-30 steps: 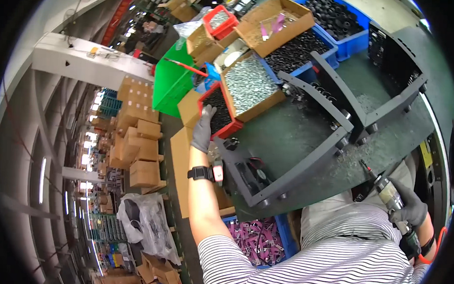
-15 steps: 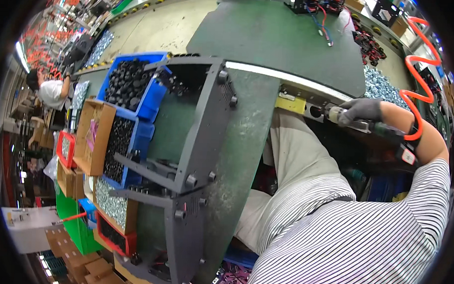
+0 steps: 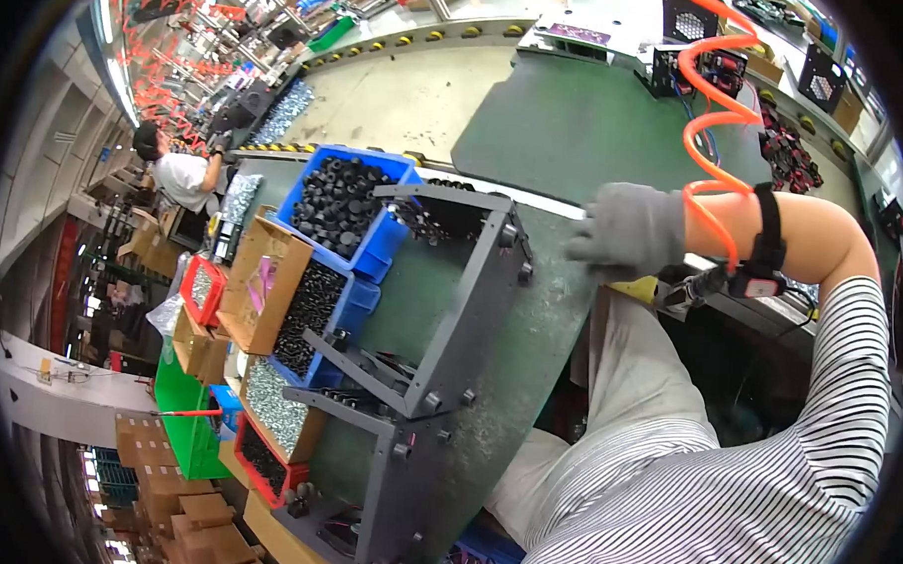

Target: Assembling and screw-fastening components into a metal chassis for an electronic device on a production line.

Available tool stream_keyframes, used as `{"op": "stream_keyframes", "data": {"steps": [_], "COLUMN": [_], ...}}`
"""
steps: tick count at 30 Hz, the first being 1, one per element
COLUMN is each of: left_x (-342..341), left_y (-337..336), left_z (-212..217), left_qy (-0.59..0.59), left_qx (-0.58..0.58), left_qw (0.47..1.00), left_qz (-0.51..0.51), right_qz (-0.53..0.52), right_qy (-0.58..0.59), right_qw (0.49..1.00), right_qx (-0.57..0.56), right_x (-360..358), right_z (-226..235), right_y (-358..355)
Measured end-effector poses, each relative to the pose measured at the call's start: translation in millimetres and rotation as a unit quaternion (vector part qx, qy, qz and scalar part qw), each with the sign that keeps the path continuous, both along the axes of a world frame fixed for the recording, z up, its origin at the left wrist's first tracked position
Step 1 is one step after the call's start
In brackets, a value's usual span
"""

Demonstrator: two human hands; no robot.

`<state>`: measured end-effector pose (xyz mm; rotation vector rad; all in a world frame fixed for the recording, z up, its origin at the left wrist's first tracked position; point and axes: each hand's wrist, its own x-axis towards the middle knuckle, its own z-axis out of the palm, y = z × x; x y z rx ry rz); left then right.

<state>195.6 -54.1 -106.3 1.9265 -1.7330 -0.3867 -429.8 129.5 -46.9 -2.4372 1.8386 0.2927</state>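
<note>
Hand-held driver [image 3: 698,289] just below the wrist of the right hand [image 3: 627,228], near a yellow piece [image 3: 636,289] by the edge of the tabletop [image 3: 508,383], with a coiled orange hose [image 3: 711,117] in front of the wrist. Fingers [image 3: 584,237] grey-gloved and partly curled, palm turned away; cannot tell how far open, nor whether closed on anything. Cannot tell about the left hand either (out of view). Farther left on the tabletop, two dark grey metal frames [image 3: 460,312] side by side; beyond, a blue bin [image 3: 381,245] of black round parts and a red bin [image 3: 295,472] of small dark pieces.
</note>
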Motion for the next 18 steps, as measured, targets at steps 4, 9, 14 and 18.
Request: {"op": "stream_keyframes", "data": {"steps": [4, 9, 14, 18], "left_x": [-11.2, -32.4, -55.2, -72.4], "left_y": [11.2, 25.8, 40.1, 47.4], "left_z": [11.4, 29.9, 54.6, 79.3], "left_qy": [0.025, 0.069, 0.107, 0.145], "left_qx": [0.001, 0.002, -0.009, -0.027], "left_qw": [1.0, 0.998, 0.993, 0.985], "left_qz": [-0.001, -0.01, -0.045, -0.093], "right_qz": [0.247, 0.163, 0.13, 0.041], "right_qy": [-0.054, -0.117, -0.123, -0.205], "right_qw": [0.909, 0.961, 0.967, 0.943], "right_qx": [-0.332, -0.19, -0.183, -0.258], "right_x": [17.0, 20.8, 14.6, -25.0], "right_z": [6.4, 15.2, 21.8, 14.3], "right_y": [-44.8, -48.3, -28.2, 8.7]}}
